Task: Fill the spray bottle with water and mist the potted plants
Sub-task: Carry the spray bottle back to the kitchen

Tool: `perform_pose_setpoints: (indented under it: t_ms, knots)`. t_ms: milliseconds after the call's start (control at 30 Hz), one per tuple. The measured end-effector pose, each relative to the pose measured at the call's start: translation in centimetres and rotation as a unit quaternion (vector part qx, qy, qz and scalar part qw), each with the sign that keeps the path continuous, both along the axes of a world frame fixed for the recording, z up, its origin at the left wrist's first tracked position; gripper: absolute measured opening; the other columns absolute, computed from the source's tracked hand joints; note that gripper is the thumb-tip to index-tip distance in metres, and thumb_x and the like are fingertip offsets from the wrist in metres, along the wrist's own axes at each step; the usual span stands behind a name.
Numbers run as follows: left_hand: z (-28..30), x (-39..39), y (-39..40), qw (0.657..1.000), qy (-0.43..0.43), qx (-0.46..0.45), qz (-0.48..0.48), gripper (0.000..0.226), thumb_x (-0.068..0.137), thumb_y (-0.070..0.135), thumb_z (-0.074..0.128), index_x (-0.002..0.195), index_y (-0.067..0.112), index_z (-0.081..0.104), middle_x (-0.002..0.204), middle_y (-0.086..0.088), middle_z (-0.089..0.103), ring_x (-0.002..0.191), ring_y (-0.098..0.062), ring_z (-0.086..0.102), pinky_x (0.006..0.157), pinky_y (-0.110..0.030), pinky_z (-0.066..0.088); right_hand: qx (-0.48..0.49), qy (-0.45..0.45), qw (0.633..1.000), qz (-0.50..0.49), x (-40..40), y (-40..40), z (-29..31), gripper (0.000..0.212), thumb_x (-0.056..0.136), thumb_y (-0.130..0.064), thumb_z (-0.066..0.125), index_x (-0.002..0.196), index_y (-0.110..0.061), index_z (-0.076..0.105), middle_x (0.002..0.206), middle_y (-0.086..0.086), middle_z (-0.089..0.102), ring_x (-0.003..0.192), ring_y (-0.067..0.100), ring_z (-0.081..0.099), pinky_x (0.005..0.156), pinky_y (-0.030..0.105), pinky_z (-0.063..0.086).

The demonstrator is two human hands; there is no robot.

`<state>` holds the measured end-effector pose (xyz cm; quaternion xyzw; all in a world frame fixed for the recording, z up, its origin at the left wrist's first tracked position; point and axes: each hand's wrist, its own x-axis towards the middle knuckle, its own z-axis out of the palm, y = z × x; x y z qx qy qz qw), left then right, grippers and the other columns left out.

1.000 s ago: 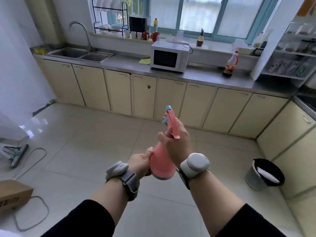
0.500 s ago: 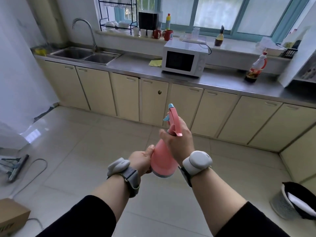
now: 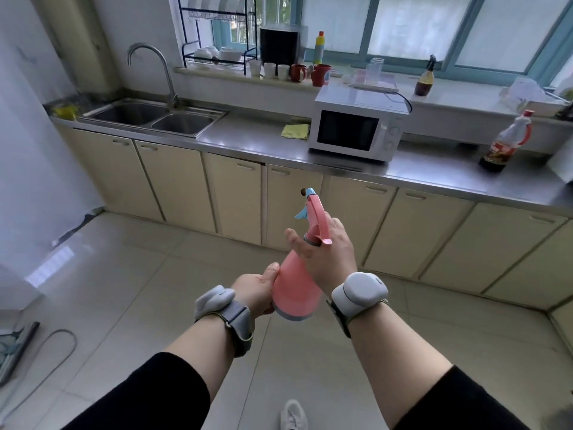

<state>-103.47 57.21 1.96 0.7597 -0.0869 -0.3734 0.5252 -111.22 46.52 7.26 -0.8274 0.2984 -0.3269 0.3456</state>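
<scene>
Head view: you hold the pink plastic spray bottle with a blue nozzle (image 3: 296, 287) in mid-air over the tiled floor.

Your right hand (image 3: 325, 256) wraps its neck below the trigger, fingers curled around it; your left hand (image 3: 255, 290) grips its base, thumb pressed on the side. Ahead, the double steel sink (image 3: 155, 117) with its curved tap (image 3: 155, 69) sits left of the white microwave (image 3: 356, 128).

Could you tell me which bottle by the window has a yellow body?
The yellow bottle with the red cap, beside the black appliance; the others are dark.
</scene>
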Motion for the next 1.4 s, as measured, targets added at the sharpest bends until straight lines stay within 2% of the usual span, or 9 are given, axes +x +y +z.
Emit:
perform_pose_setpoints:
  t_ms: [133, 233, 367, 500, 767, 1000, 1067, 1200, 1400]
  knots:
    - [0.0, 6.2, -5.1, 1.000, -0.007, 0.002, 0.026, 0.051, 0.091, 0.050, 0.052, 0.073, 0.004, 0.067, 0.091, -0.026, 0.071, 0.076, -0.032, 0.064, 0.086, -0.048, 0.057, 0.047, -0.003, 0.999, 0.022, 6.1, -5.6, -0.3, 0.028, 0.073, -0.052, 0.070, 0.069, -0.036, 0.047, 0.073, -0.009, 0.050, 0.072, 0.013, 0.052, 0.068, 0.031, 0.046]
    - [0.2, 9.7, -8.0, 0.999, -0.017, 0.005, 0.042, 0.053, 0.090, 0.050, 0.053, 0.073, 0.003, 0.068, 0.088, -0.026, 0.071, 0.075, -0.032, 0.064, 0.086, -0.048, 0.057, 0.072, -0.009, 0.996, 0.056, 9.5, -8.6, 0.5, 0.029, 0.070, -0.053, 0.074, 0.061, -0.053, 0.046, 0.067, -0.014, 0.049, 0.069, 0.011, 0.050, 0.070, 0.033, 0.047]
    - [1.0, 15.3, -13.2, 0.997, -0.016, -0.002, 0.069, 0.054, 0.089, 0.052, 0.053, 0.077, 0.002, 0.069, 0.089, -0.026, 0.072, 0.074, -0.033, 0.065, 0.088, -0.049, 0.056, 0.044, -0.011, 0.996, 0.081, 15.5, -14.1, 1.8, 0.035, 0.071, -0.050, 0.075, 0.063, -0.037, 0.044, 0.065, -0.012, 0.046, 0.065, 0.011, 0.046, 0.064, 0.030, 0.042]
    - [1.7, 19.6, -16.1, 0.997, -0.010, -0.002, 0.081, 0.054, 0.090, 0.052, 0.052, 0.075, 0.003, 0.067, 0.096, -0.026, 0.072, 0.091, -0.040, 0.069, 0.089, -0.049, 0.055, 0.069, -0.008, 0.993, 0.095, 19.8, -17.0, 2.2, 0.028, 0.073, -0.048, 0.074, 0.079, -0.031, 0.052, 0.080, -0.009, 0.057, 0.075, 0.011, 0.055, 0.068, 0.030, 0.047]
    - [0.8, 30.5, -21.3, 0.994, 0.006, -0.016, 0.109, 0.050, 0.091, 0.049, 0.053, 0.078, 0.003, 0.067, 0.102, -0.025, 0.071, 0.096, -0.039, 0.068, 0.088, -0.047, 0.056, 0.106, -0.037, 0.988, 0.103, 30.1, -22.1, 1.4, 0.023, 0.074, -0.038, 0.075, 0.083, -0.038, 0.054, 0.074, -0.020, 0.059, 0.069, -0.015, 0.052, 0.054, 0.005, 0.037]
    - [0.8, 42.3, -26.4, 0.994, 0.003, -0.025, 0.102, 0.053, 0.088, 0.048, 0.055, 0.083, -0.002, 0.069, 0.100, -0.028, 0.070, 0.088, -0.040, 0.069, 0.089, -0.049, 0.055, 0.137, -0.061, 0.987, 0.062, 41.5, -26.7, 1.7, 0.013, 0.074, -0.038, 0.074, 0.079, -0.037, 0.062, 0.072, -0.016, 0.064, 0.068, 0.003, 0.058, 0.066, 0.029, 0.050]
    - [1.2, 45.6, -27.6, 0.995, -0.001, -0.024, 0.095, 0.054, 0.088, 0.049, 0.054, 0.083, -0.002, 0.069, 0.099, -0.029, 0.070, 0.080, -0.037, 0.067, 0.089, -0.049, 0.054, 0.139, -0.068, 0.987, 0.051, 44.7, -27.8, 1.9, 0.012, 0.073, -0.040, 0.073, 0.078, -0.040, 0.062, 0.068, -0.019, 0.061, 0.065, 0.002, 0.056, 0.064, 0.028, 0.049]
    - [1.3, 51.0, -29.6, 0.996, -0.006, -0.020, 0.086, 0.060, 0.086, 0.051, 0.054, 0.089, -0.006, 0.069, 0.098, -0.029, 0.070, 0.094, -0.043, 0.068, 0.090, -0.054, 0.053, 0.138, -0.075, 0.987, 0.036, 49.9, -29.7, 1.8, 0.011, 0.073, -0.040, 0.072, 0.081, -0.038, 0.065, 0.059, -0.020, 0.056, 0.059, 0.003, 0.050, 0.057, 0.023, 0.043]
    - [0.6, 58.3, -33.5, 0.996, 0.003, -0.017, 0.089, 0.062, 0.085, 0.051, 0.054, 0.091, -0.010, 0.069, 0.097, -0.030, 0.070, 0.089, -0.044, 0.069, 0.090, -0.052, 0.054, 0.144, -0.062, 0.987, 0.029, 57.5, -33.7, 1.3, 0.011, 0.075, -0.034, 0.073, 0.082, -0.031, 0.066, 0.064, -0.015, 0.057, 0.060, 0.004, 0.051, 0.058, 0.022, 0.042]
